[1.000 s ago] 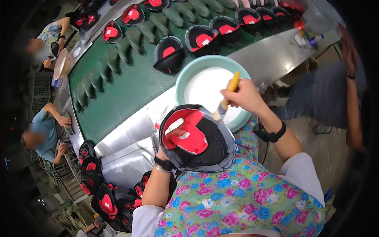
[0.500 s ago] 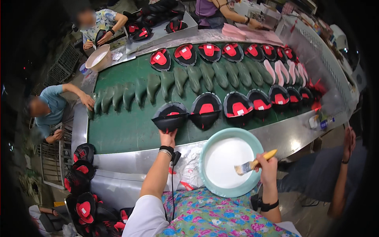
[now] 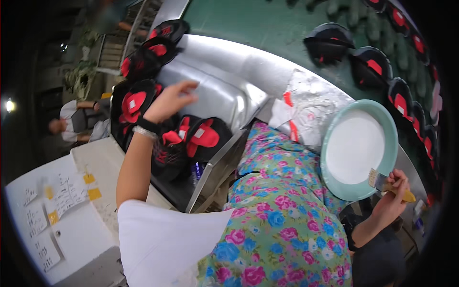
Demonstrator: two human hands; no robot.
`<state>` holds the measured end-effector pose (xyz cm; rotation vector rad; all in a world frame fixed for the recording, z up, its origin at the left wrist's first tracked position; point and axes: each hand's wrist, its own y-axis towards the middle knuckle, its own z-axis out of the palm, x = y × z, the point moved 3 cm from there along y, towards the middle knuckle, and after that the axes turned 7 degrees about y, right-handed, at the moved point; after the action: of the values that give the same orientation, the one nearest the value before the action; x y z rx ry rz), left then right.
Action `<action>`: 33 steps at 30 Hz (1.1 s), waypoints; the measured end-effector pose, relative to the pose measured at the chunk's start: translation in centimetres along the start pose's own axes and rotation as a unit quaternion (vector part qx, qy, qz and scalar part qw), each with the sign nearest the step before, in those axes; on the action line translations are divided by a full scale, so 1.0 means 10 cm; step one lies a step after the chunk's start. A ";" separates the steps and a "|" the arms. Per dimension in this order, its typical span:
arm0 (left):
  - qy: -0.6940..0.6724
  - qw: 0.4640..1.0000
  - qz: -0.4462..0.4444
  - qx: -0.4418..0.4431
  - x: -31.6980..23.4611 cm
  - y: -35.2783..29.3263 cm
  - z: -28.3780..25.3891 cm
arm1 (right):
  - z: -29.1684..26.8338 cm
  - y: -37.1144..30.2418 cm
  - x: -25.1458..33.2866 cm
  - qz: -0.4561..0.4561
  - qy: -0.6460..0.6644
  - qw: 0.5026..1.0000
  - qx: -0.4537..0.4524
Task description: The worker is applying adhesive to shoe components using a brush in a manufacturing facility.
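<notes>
My left hand (image 3: 173, 101) hangs above a metal bin of black-and-red shoe uppers (image 3: 206, 137), its fingers stretched out and nothing in them. Several uppers lie heaped in the bin under and beside it. On the right, my right hand (image 3: 389, 203) grips a paintbrush (image 3: 408, 195) by its yellow handle, the pale bristles by the near rim of a teal basin (image 3: 336, 185). White liquid (image 3: 356, 146) fills much of the basin. Whether the bristles touch the basin cannot be made out.
A green work surface (image 3: 248, 21) with a metal edge carries more uppers (image 3: 330, 43) and dark green foot-shaped forms (image 3: 375, 28). Crumpled white sheeting (image 3: 311, 112) lies beside the basin. A white cabinet (image 3: 86, 225) with papers stands at left; a person (image 3: 71, 117) is beyond.
The view has swung left and down toward the bin. My left hand has let go of the upper on the green surface and moved over the bin. The brush has shifted to the basin's near rim.
</notes>
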<state>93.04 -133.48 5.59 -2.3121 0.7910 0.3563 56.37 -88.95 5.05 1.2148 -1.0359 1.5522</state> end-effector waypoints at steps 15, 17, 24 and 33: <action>0.103 0.968 -0.128 0.189 1.33 0.40 1.01 | 0.55 -0.28 0.14 -0.028 -0.098 0.987 0.124; 0.114 0.984 -0.120 0.058 1.23 0.66 0.70 | 0.59 -0.33 0.19 -0.006 -0.103 0.991 0.085; -0.318 0.919 0.022 -0.233 -0.21 1.20 0.60 | 1.21 -0.40 0.17 -0.216 -0.245 0.913 0.246; -0.473 0.863 0.160 -0.077 -2.33 0.22 1.22 | 1.51 -0.63 -0.06 -0.311 -0.449 0.786 0.289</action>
<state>72.99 -116.34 5.67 -1.7601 0.6162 1.5934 66.18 -101.79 7.65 2.5624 -0.5390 0.7087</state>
